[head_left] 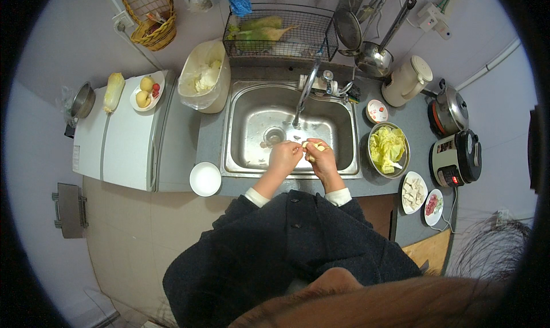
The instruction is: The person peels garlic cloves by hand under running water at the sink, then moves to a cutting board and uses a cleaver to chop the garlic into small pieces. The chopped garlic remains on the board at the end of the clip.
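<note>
Both hands are together over the front part of the steel sink point(246, 136). In my right hand point(323, 161) the fingers curl round small pale yellow pieces point(312, 147) that look like garlic cloves. The fingers of my left hand point(283, 158) are pinched together and meet the right fingertips at these pieces. Whatever the left fingertips hold is too small to make out. Below the hands, a few dark scraps point(297, 138) lie in the sink near the drain point(274, 135). The curved faucet point(307, 90) reaches over the basin from behind.
A white bowl point(205, 179) stands left of the sink, behind it a lined bin point(220, 96). To the right are a steel bowl of cabbage leaves point(388, 149), a plate of tofu-like cubes point(413, 193), a small plate point(433, 207), a rice cooker point(452, 159) and a kettle point(405, 82).
</note>
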A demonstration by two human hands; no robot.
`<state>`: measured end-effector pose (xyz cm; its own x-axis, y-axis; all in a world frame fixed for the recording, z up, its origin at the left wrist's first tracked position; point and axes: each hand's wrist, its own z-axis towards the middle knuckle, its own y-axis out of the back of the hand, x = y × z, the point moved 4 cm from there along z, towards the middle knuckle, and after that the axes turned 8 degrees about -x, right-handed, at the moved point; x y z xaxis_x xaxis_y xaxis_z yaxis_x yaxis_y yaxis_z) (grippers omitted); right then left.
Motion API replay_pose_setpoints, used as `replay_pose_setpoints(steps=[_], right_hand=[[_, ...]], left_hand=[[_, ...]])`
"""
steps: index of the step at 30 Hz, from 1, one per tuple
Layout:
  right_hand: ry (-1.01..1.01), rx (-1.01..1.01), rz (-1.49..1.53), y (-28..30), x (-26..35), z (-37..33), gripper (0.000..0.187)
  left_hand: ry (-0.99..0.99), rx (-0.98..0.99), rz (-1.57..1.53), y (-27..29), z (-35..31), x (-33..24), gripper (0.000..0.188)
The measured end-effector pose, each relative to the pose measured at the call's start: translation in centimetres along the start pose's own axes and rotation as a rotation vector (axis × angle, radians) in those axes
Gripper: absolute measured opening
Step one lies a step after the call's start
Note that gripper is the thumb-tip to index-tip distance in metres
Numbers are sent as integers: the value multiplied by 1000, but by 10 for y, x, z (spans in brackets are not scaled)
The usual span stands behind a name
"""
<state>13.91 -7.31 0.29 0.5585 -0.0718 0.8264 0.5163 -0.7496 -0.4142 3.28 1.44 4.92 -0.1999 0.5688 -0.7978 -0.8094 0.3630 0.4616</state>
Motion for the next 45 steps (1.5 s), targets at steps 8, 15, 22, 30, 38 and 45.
replay_pose_setpoints(steps=[8,15,22,30,38,45], right_hand=[[117,28,-99,-5,1,-3,13],[92,102,-124,-3,5,-3,15],[-21,111,-64,-4,7,-4,22],[-60,74,-38,-3,0,0,23],[-66,117,20,-4,-2,-1,28],[-108,237,232,3,-2,3,28]], left_hand=[[174,-15,-82,-3,-3,5,13],[383,50,-209,-3,-3,16,13],[110,-40,-43,4,3,2,13],[-4,-53,71,7,4,-10,13],[259,14,-130,-1,2,16,13],[630,57,-413,-19,-5,61,13]])
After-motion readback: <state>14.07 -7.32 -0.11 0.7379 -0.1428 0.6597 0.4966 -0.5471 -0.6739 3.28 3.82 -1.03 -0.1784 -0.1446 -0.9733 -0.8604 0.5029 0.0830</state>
